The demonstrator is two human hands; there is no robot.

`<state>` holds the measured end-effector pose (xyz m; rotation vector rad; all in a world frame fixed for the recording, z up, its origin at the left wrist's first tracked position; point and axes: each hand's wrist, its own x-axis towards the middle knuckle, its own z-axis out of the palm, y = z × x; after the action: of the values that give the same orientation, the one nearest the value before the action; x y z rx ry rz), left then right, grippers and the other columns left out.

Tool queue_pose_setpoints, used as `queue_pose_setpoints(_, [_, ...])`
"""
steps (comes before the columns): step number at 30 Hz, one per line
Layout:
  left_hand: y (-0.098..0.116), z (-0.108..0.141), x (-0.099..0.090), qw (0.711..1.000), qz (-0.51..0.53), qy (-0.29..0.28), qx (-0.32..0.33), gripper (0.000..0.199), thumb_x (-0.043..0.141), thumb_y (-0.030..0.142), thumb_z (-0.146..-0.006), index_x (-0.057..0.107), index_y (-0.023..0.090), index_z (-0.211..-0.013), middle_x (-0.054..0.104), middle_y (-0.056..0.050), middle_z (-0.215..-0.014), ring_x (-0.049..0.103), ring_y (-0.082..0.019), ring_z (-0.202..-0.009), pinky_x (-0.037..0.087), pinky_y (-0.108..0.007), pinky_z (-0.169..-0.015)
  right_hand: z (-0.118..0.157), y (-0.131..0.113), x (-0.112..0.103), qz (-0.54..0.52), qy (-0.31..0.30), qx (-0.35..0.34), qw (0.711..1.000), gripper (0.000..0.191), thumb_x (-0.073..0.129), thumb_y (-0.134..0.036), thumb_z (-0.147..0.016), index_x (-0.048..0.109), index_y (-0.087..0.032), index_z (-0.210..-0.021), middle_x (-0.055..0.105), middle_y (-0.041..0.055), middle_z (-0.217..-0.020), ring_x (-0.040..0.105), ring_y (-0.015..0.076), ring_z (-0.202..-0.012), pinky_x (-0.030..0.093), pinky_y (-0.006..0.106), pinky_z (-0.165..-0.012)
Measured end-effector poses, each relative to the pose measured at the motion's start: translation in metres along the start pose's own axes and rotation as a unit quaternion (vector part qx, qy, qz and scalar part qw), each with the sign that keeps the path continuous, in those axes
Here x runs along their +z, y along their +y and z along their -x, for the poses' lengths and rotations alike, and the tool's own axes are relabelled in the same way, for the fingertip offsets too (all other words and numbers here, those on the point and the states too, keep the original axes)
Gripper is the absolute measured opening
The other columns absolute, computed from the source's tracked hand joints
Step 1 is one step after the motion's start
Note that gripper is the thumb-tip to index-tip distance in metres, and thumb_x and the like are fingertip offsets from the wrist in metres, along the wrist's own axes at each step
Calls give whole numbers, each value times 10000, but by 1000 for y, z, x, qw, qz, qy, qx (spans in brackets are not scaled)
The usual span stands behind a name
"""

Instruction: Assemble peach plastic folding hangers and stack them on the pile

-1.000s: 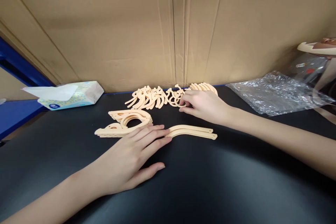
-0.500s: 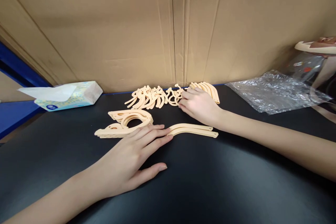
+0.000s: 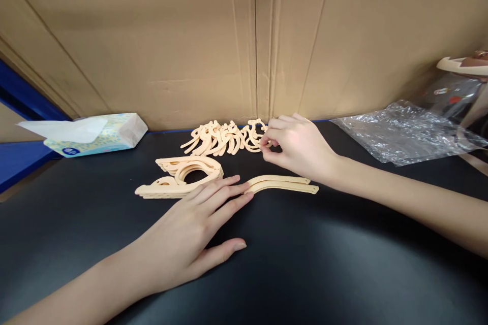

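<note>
My left hand lies palm down with its fingers stretched out and thumb apart. Its fingertips rest on the near ends of two beige curved hanger arms. Beside that hand, partly under its fingers, is a stack of beige hanger bodies with a round opening. Farther back, my right hand is closed, thumb and index finger pinched at the right end of a pile of beige hanger hooks. What the pinch holds, if anything, is hidden.
A tissue pack lies at the back left. Crumpled clear plastic film is at the back right. A cardboard wall stands behind the black table. A beige-and-brown object sits at the right edge.
My right hand has lifted and curled into a pinch, now covering the curved arms behind it. My left hand stays put. The view has shifted slightly.
</note>
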<state>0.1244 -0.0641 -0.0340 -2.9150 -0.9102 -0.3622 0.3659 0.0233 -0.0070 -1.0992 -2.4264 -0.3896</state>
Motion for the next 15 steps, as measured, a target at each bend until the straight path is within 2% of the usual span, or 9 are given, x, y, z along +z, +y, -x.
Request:
queue_pose_setpoints(4, [-2, 3, 1, 1000, -4, 14, -4, 561, 485, 398, -992, 364, 173, -1491, 499, -86, -1475, 381, -252, -1414, 361, -430, -1162, 10, -25, -23, -6, 22, -56, 998, 173, 568, -126, -843, 693, -142, -725, 660, 21, -745, 551, 178, -724, 316, 323, -711])
queue_pose_setpoints(7, [-1, 5, 0, 999, -5, 45, 0, 509, 508, 336, -987, 413, 158, -1454, 523, -89, -1439, 385, -237, -1397, 324, -375, -1163, 22, -42, -36, -29, 29, -102, 994, 169, 590, -139, -840, 669, -153, -692, 636, 14, -718, 554, 180, -712, 322, 329, -717])
queue_pose_setpoints(11, [3, 4, -5, 995, 15, 96, -7, 230, 523, 183, -967, 577, 169, -1190, 645, -59, -1178, 507, -197, -1222, 365, -316, -1049, 37, -56, -45, -36, 38, -130, 990, 164, 590, -103, -818, 619, -173, -673, 580, -6, -665, 502, 173, -664, 319, 326, -681])
queue_pose_setpoints(13, [4, 4, -7, 993, 21, 115, -12, 123, 520, 134, -959, 578, 177, -1059, 659, -35, -1034, 549, -179, -1091, 391, -309, -962, 42, -62, -46, -46, 23, -130, 990, 150, 611, -99, -791, 601, -178, -663, 571, -11, -657, 489, 167, -653, 308, 325, -658])
queue_pose_setpoints(15, [4, 4, -9, 991, 22, 128, -17, 96, 520, 111, -951, 558, 180, -1006, 651, -20, -950, 557, -174, -993, 404, -313, -886, 48, -67, -46, -59, 0, -127, 990, 136, 635, -97, -759, 591, -179, -659, 579, -14, -661, 491, 159, -651, 305, 322, -652])
